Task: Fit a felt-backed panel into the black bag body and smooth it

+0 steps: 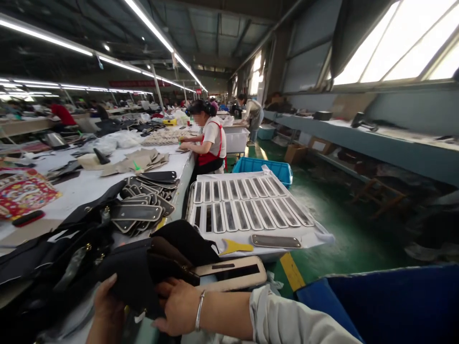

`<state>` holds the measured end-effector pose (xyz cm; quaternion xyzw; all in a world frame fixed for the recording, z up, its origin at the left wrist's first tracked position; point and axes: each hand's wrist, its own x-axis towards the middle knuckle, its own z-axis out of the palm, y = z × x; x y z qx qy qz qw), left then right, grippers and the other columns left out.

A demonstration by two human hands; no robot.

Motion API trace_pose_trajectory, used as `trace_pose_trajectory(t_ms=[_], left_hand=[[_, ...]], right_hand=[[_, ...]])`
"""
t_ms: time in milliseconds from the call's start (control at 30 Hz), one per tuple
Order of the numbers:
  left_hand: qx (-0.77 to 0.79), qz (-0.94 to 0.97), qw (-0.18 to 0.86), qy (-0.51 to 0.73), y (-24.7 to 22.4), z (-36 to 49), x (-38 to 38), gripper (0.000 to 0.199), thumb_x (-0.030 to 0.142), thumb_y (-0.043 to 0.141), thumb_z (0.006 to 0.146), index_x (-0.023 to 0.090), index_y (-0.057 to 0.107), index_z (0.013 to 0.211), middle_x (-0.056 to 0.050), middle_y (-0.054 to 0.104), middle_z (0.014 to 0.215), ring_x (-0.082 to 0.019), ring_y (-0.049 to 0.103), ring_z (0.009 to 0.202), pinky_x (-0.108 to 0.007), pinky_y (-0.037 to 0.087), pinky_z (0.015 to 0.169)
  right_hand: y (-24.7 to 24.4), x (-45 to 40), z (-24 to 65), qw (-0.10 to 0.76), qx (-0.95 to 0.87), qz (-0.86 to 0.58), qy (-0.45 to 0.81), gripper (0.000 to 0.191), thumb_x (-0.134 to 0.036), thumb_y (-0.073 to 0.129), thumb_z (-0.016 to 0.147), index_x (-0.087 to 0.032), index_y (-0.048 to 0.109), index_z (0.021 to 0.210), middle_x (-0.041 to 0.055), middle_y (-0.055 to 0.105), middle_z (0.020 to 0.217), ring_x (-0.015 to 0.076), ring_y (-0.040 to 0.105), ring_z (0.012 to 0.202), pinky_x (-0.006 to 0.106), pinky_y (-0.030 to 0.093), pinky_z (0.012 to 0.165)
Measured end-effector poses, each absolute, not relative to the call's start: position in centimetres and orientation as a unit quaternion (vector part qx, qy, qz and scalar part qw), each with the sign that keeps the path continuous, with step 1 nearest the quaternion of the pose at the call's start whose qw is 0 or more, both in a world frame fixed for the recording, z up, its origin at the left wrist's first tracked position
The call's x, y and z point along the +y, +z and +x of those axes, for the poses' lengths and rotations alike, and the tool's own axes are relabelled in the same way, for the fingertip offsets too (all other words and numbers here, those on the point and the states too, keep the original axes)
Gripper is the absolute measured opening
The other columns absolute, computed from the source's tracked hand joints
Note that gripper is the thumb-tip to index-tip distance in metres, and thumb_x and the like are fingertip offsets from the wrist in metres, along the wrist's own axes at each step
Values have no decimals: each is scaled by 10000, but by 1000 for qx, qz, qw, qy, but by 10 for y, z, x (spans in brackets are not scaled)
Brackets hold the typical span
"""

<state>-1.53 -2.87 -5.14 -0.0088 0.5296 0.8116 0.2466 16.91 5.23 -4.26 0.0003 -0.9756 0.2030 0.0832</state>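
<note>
Left of the beige-rimmed panel (229,285), left fingers (110,283) grip black fabric (127,272); right fingers (174,285) work its folds, grip unclear. Continued handling likely calls for steady left support.

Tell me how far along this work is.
Partway, I'd judge. The pale-edged panels look laid out already, in neat rows. The left hand grips a black fabric piece, the right hand against it. The heaped dark straps look left to do; the total can't be told.

Nothing can be read. Beyond the table (81,184), the red banner (125,84) and small red sign (198,91) are too small; the colourful print (26,193) at its left is too blurred.
</note>
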Motion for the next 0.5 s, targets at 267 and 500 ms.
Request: trace_pose_trajectory(t_ms=[267,500], left_hand=[[480,43,290,827,-40,-22,-14,418,204,625,566,229,657,982,26,713,709,-226,661,876,-271,549,758],[492,142,346,786,-17,-17,4,672,272,732,541,181,566,1186,-24,719,874,-278,644,930,-329,542,810]], right_hand=[[-30,104,202,165,-901,-208,343,327,-395,394,913,-152,613,906,47,639,852,137,609,748,220,452,666],[-45,121,187,20,-983,-140,119,226,-317,574,786,-106,656,805,128,663,762,256,636,686,297,442,515]])
